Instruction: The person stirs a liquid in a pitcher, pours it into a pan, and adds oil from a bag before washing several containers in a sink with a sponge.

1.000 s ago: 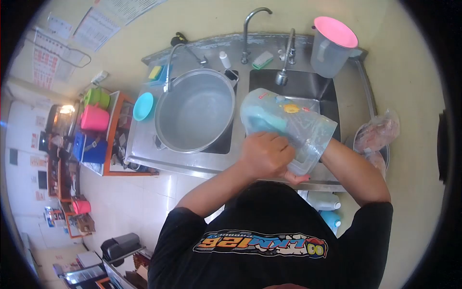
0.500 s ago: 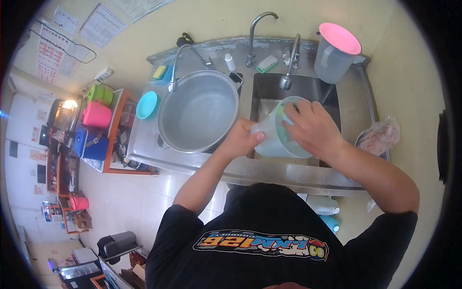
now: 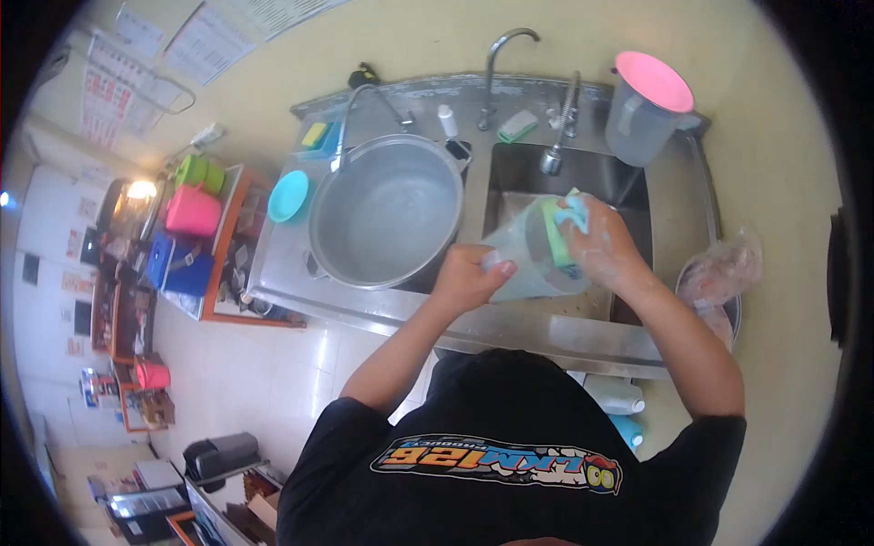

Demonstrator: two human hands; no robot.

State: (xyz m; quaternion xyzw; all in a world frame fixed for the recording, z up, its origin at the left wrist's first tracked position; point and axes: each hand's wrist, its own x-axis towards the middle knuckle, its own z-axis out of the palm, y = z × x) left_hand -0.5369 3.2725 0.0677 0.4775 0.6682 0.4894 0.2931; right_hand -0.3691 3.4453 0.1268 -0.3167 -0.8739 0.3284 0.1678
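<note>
A translucent plastic pitcher lies tilted over the front of the steel sink basin, its mouth toward the right. My left hand is closed around the pitcher's left side, the thumb lying along it. My right hand grips a green sponge at the pitcher's mouth, with foam on the fingers and the back of the hand. Part of the sponge is hidden by the fingers. To the left of the basin stands a large aluminium pot.
A spring-neck faucet hangs over the basin. A pitcher with a pink lid stands at the back right, and a bagged item sits right of the sink. A turquoise bowl is left of the pot.
My right hand has drawn back from inside the pitcher to its mouth, bringing the green sponge into view. My left hand keeps its hold. The whole view has shifted slightly.
</note>
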